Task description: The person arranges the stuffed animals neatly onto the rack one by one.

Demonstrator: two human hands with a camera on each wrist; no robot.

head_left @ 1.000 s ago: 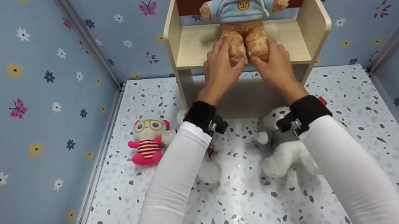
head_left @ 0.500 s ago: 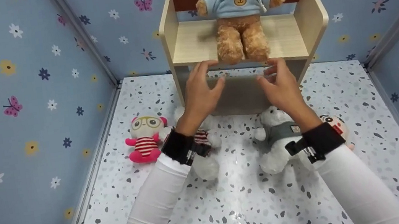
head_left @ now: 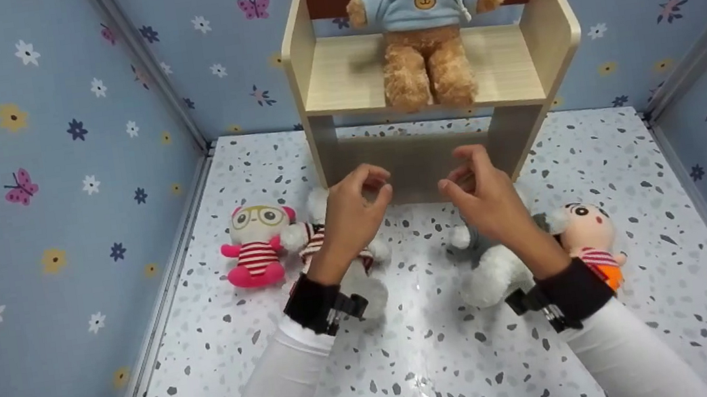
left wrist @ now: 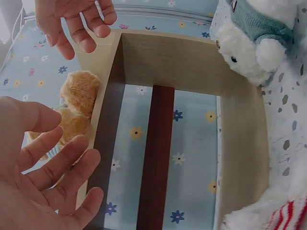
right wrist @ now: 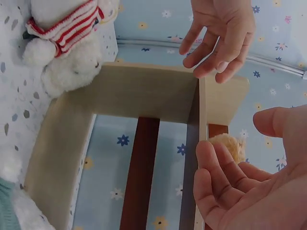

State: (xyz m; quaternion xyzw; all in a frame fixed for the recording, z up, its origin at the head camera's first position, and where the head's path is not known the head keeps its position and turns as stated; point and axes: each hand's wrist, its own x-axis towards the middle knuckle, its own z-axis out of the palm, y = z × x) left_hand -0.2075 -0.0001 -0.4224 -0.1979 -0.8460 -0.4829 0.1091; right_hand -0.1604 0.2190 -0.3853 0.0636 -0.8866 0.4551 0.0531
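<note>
At the far left of the speckled table (head_left: 223, 352) lies a pink doll with glasses and a striped shirt (head_left: 257, 245). Just beside it a white plush in a red-striped top (head_left: 353, 274) lies partly under the left hand (head_left: 351, 209). That hand hovers in front of the wooden shelf (head_left: 310, 74), its grip loosely curled with thumb and fingers apart, holding nothing. The left wrist view shows its fingers (left wrist: 57, 167) relaxed and bare. On the shelf's upper board sits a brown teddy bear in a blue hoodie (head_left: 424, 32), upright, legs hanging to the front edge, well apart from both hands. The right hand (head_left: 482, 192) hovers level with the left, near it, its grip likewise half-curled and empty. Below it lies a white plush in a grey top (head_left: 492, 269), and just beside that, at the right, a doll in an orange outfit (head_left: 588, 239).
</note>
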